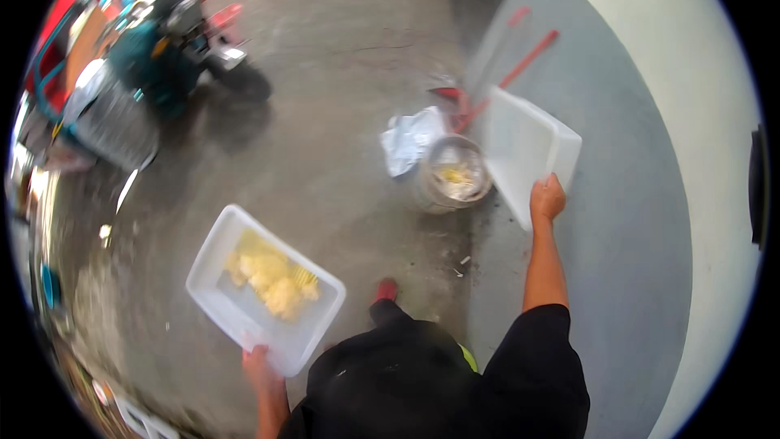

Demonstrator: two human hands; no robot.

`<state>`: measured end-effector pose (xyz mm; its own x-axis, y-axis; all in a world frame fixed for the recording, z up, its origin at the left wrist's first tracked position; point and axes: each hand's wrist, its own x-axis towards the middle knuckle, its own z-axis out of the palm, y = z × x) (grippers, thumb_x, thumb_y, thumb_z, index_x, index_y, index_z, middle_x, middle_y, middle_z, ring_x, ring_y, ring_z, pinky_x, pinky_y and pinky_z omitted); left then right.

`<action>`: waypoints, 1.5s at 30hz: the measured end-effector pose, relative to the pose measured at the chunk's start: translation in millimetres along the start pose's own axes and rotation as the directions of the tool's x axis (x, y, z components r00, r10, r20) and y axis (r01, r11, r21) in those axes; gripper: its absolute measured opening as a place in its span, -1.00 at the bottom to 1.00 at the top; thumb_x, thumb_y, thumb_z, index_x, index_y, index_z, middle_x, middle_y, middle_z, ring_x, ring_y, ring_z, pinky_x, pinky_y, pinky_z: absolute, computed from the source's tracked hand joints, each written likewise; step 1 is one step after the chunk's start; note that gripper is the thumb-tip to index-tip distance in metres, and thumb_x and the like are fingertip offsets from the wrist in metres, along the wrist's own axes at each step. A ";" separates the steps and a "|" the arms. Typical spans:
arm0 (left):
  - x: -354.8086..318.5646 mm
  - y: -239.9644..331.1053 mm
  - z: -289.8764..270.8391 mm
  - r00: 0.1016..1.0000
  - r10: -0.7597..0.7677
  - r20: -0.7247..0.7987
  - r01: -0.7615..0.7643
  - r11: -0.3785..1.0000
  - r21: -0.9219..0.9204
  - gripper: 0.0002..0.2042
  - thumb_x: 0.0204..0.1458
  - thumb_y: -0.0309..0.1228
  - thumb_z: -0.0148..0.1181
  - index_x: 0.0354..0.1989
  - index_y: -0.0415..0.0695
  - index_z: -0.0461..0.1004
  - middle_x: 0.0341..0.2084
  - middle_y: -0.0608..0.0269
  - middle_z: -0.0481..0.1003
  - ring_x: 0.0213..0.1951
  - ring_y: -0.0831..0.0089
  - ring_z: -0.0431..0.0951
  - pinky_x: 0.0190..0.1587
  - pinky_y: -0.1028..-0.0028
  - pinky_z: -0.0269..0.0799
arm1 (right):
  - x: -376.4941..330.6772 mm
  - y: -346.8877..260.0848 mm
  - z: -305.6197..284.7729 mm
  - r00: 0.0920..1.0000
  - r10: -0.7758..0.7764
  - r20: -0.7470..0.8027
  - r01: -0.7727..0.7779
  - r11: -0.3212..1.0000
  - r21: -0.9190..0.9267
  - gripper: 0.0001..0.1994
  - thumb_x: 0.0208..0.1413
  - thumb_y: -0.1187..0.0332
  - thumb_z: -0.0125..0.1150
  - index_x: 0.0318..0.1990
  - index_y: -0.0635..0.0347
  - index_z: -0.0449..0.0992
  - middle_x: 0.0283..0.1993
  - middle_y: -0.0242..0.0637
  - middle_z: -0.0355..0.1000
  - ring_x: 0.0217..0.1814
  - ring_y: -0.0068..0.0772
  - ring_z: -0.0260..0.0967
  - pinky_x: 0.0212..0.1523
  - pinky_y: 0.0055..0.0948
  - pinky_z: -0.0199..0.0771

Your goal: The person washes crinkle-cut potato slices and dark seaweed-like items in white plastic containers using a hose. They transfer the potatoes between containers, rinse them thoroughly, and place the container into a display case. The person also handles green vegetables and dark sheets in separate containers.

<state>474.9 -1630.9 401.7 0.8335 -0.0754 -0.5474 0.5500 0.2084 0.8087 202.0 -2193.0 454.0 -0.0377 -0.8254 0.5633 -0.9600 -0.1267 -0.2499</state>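
Observation:
My left hand (262,367) grips the near edge of a white rectangular plastic tub (223,309). Inside the tub lies a clump of pale yellow, crumbly stuff (272,276) whose kind I cannot make out. On the right, my right hand (548,199) is closed on the edge of a second white plastic tub (520,142), tilted on its side beside the grey wall. Left of that tub a round bin (439,199) stands on the floor, with yellow and whitish scraps (457,179) in it. The inside of the second tub shows no contents.
A crumpled silvery-white bag (410,140) lies against the bin. Behind it, a red long-handled tool (528,61) leans on the wall (634,219). A dark green three-wheeled vehicle (154,57) is parked at the far left. My red shoe (387,289) is on the concrete floor.

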 end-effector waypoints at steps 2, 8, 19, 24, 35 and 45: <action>11.0 -12.2 -48.5 0.993 0.028 -0.111 -0.028 1.000 0.006 -0.41 -0.24 -0.64 -0.12 0.13 -0.32 0.18 -0.23 0.07 0.41 -0.28 0.32 0.48 -0.27 0.40 0.46 | -23.9 18.4 14.4 0.987 -0.155 0.049 0.160 0.980 -0.118 -0.89 -0.08 0.37 0.00 -0.42 0.13 0.44 -0.40 -0.10 0.47 -0.37 0.01 0.42 -0.36 -0.10 0.38; -27.4 34.9 -170.6 0.916 0.123 -0.382 -0.175 0.979 -0.104 -0.62 -0.24 -0.66 -0.04 -0.13 -0.35 0.38 -0.32 0.18 0.48 -0.32 0.46 0.48 -0.20 0.48 0.39 | -167.4 -29.0 -14.5 0.539 0.463 0.704 -0.815 0.497 0.297 -0.80 -0.12 0.41 0.17 -0.28 0.17 0.38 -0.43 -0.28 0.28 -0.42 -0.30 0.25 -0.31 0.01 0.39; -113.1 1.8 -317.6 0.575 0.084 -0.814 -0.534 0.792 -0.296 -0.68 -0.21 -0.65 -0.03 -0.18 -0.32 0.41 -0.39 0.24 0.48 -0.41 0.53 0.48 -0.35 0.54 0.41 | -382.0 -334.9 1.6 -0.058 -0.303 0.951 -0.596 0.775 0.211 -0.69 -0.13 0.43 0.17 -0.16 0.13 0.31 -0.25 -0.29 0.27 -0.22 -0.25 0.26 -0.20 0.08 0.31; -169.8 -12.1 -380.7 0.449 -0.026 -0.893 -0.546 0.783 -0.298 -0.72 -0.24 -0.67 -0.05 -0.26 -0.32 0.42 -0.42 0.27 0.47 -0.44 0.55 0.46 -0.36 0.55 0.39 | -495.4 -415.2 -93.9 -0.013 -0.532 0.847 -0.415 0.774 0.479 -0.66 -0.18 0.45 0.12 -0.16 0.13 0.30 -0.25 -0.23 0.32 -0.23 -0.23 0.32 -0.25 0.06 0.35; -242.4 -59.6 -552.4 0.219 -0.260 -0.941 -0.615 0.712 -0.339 -0.67 -0.23 -0.66 -0.06 -0.20 -0.34 0.41 -0.39 0.24 0.47 -0.40 0.51 0.47 -0.34 0.53 0.40 | -706.3 -502.5 -259.0 0.176 -0.959 0.221 0.797 0.271 0.540 -0.74 -0.26 0.49 0.02 -0.30 0.22 0.45 -0.34 -0.09 0.47 -0.29 0.01 0.44 -0.17 -0.08 0.40; -319.7 -89.5 -728.0 0.089 -0.408 -0.909 -0.720 0.604 -0.341 -0.59 -0.23 -0.64 -0.09 -0.08 -0.35 0.33 -0.29 0.14 0.44 -0.33 0.39 0.49 -0.26 0.46 0.42 | -992.2 -514.7 -390.1 -0.329 -0.844 0.424 -0.357 0.527 0.771 -0.73 -0.27 0.61 0.06 -0.28 0.31 0.35 -0.35 -0.29 0.38 -0.32 -0.42 0.34 -0.30 -0.45 0.36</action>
<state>120.6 -915.5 347.7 -0.1986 0.7946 -0.5738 -0.2865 0.5128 0.8093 625.2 -1094.2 330.9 0.9402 0.1451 -0.3082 -0.2780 -0.1964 -0.9403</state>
